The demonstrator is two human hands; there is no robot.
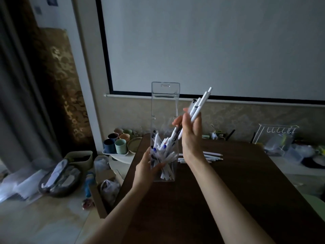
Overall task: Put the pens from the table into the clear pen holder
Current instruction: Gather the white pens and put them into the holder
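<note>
A tall clear pen holder (165,106) stands near the left edge of the dark wooden table (228,191), with several white pens (164,155) piled in its lower part. My left hand (147,168) grips the holder's lower left side. My right hand (190,132) is raised just right of the holder and grips a small bunch of white pens (200,104), their tips slanting down into the holder's open front. A few more white pens (213,156) lie flat on the table behind my right wrist.
Pastel cups (117,143) on a tray sit on a low stand left of the table. Bags and a basket (59,180) litter the floor. A white wire rack (276,136) and plastic boxes stand at the far right. A projector screen (211,46) hangs behind.
</note>
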